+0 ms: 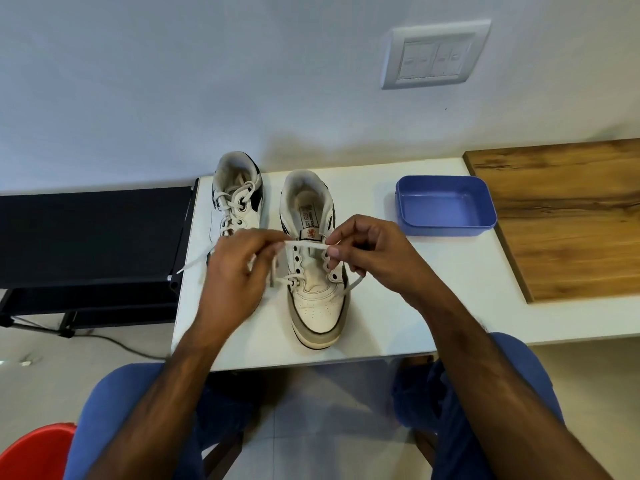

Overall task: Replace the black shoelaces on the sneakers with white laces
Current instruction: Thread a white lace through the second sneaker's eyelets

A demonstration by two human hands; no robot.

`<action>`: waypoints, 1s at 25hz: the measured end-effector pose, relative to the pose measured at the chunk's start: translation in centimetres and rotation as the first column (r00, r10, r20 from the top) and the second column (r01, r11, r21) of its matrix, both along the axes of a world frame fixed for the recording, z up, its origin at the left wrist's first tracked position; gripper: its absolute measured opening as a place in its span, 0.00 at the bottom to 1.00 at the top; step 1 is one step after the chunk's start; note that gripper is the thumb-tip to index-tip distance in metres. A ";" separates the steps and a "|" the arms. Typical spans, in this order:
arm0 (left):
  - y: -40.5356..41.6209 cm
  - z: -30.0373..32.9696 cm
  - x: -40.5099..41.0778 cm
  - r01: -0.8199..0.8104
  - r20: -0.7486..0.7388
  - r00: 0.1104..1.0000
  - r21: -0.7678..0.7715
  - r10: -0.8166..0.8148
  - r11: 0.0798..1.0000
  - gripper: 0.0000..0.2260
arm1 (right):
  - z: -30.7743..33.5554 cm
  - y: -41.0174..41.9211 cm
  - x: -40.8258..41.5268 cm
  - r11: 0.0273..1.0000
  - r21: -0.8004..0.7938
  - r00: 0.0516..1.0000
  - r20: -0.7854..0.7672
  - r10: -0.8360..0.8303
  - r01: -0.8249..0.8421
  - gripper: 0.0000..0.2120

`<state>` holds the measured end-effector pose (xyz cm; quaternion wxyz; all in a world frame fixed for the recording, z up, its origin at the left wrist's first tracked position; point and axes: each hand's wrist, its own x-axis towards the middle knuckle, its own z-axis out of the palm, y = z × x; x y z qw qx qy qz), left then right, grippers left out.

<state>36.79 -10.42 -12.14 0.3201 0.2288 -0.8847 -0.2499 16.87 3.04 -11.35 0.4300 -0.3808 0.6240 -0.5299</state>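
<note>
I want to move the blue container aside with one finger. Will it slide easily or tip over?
The blue container looks empty and thin-walled, so it is probably light and would slide on the smooth white table. It is low and wide with a flat base, so tipping seems unlikely. Pushed at one corner, it may rotate.

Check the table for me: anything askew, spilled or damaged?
Nothing spilled or damaged. The far sneaker has a loose lace end trailing past the table edge. Both hands pinch the near sneaker's lace.
</note>
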 end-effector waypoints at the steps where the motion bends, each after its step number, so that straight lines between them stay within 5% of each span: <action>1: -0.9 0.1 0.5 -0.115 0.007 0.993 -0.022 0.115 0.993 0.06 | -0.3 0.1 -0.4 0.999 0.013 0.999 -0.037 -0.029 0.030 0.05; 5: -2.8 -0.9 2.2 -0.392 0.255 0.885 -0.048 0.390 0.919 0.04 | -1.5 0.4 -1.6 0.997 0.061 0.990 -0.137 -0.042 0.051 0.11; 8: -2.1 -1.6 1.7 -0.436 0.349 0.826 -0.101 0.442 0.894 0.07 | -2.1 0.2 -1.5 0.987 0.102 0.975 -0.199 -0.102 0.124 0.06; 11: -0.3 -0.9 0.0 -0.131 0.220 0.965 -0.052 0.139 0.990 0.15 | -2.0 -0.1 -0.8 0.979 0.058 0.961 -0.207 -0.181 0.197 0.03; 14: 2.3 -0.8 -1.9 0.172 0.130 0.973 0.156 -0.193 0.973 0.18 | -2.0 -0.6 0.2 0.999 0.037 0.965 -0.262 -0.029 0.040 0.09; 18: 2.0 -1.9 -2.1 0.105 0.075 0.989 0.248 -0.127 0.963 0.13 | -2.0 -0.8 0.8 0.998 0.044 0.986 -0.162 0.047 -0.040 0.09; 21: 0.8 -2.0 -1.5 0.074 0.085 0.992 0.160 -0.089 0.984 0.05 | -2.1 -0.9 0.5 0.994 0.059 0.972 -0.220 -0.079 0.094 0.06; 25: 1.1 -2.0 -1.3 0.070 0.204 0.976 0.060 -0.081 0.996 0.06 | -2.2 -0.9 0.6 0.997 0.063 0.957 -0.288 -0.021 0.041 0.09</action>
